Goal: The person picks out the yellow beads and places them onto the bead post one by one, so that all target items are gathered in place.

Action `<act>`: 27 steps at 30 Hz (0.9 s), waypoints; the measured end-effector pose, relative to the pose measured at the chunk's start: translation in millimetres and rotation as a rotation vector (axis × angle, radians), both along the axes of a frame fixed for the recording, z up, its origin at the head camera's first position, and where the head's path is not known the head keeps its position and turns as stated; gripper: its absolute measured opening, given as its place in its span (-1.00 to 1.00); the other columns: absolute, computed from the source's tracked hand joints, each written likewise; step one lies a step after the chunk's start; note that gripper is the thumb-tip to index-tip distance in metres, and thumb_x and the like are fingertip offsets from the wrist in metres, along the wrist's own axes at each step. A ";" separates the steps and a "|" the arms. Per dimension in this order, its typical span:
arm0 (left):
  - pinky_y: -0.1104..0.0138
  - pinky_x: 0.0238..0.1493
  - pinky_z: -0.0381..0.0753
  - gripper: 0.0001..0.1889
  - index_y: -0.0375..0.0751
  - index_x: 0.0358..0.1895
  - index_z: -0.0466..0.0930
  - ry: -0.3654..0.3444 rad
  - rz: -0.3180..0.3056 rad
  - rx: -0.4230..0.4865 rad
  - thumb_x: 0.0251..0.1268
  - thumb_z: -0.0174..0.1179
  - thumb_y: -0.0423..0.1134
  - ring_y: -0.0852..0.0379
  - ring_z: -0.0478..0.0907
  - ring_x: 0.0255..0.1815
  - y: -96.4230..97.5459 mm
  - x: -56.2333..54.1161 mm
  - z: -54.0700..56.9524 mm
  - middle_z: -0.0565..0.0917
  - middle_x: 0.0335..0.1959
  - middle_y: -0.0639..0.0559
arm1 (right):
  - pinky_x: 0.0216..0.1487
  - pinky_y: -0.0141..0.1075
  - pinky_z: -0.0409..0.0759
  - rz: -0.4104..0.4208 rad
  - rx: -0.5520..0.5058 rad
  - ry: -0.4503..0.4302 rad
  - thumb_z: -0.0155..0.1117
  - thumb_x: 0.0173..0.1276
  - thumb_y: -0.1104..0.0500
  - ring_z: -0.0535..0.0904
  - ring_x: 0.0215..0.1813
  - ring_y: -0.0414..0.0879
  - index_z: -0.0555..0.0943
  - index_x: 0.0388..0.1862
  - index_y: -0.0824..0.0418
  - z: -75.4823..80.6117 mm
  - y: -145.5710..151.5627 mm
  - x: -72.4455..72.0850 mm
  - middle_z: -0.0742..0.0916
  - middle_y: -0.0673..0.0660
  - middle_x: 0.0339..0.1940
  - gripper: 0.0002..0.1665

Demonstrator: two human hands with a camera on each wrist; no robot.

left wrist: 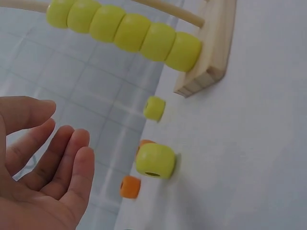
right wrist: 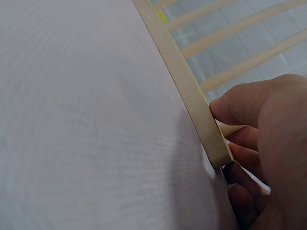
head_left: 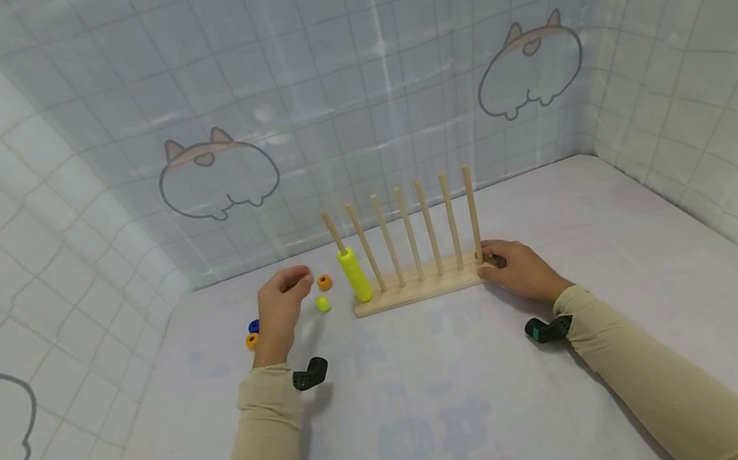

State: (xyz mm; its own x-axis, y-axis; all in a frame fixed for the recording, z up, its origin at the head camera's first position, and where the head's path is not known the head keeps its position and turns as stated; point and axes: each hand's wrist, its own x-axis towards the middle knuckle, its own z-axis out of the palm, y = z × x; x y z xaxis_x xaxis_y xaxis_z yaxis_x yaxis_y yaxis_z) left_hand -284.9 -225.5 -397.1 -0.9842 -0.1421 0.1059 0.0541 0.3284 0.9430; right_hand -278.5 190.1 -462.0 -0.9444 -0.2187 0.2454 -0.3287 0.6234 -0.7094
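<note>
A wooden rack with a row of upright pegs stands on the table, and several yellow beads point(head_left: 355, 275) are stacked on its leftmost peg. My right hand point(head_left: 524, 272) grips the right end of the rack's base point(head_left: 421, 290), its thumb point(right wrist: 240, 101) lying along the wood. Left of the rack, my left hand point(head_left: 280, 307) hovers over the table with its fingers loosely bent and nothing between them. Close to that hand lie a loose yellow bead point(head_left: 323, 303) and an orange bead point(head_left: 324, 282). The left wrist view shows a second loose yellow bead point(left wrist: 156, 160).
A blue bead point(head_left: 254, 327) and another orange bead point(head_left: 253, 341) lie left of my left wrist, the blue one partly hidden. Tiled walls with cartoon drawings close in the table point(head_left: 393, 393) at the back and sides. Dark cameras are strapped to both wrists.
</note>
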 end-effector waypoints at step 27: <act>0.10 0.20 0.52 -0.61 -0.17 0.25 0.57 -0.140 -0.007 -0.206 0.43 0.24 -0.17 -0.02 0.48 0.16 -2.1 -1.8 -25.6 0.60 0.15 -0.08 | 0.38 0.14 0.35 -0.004 -0.003 -0.011 0.28 0.44 0.16 0.41 0.37 0.29 0.51 0.31 0.44 1.8 -1.4 1.4 0.48 0.36 0.41 -0.45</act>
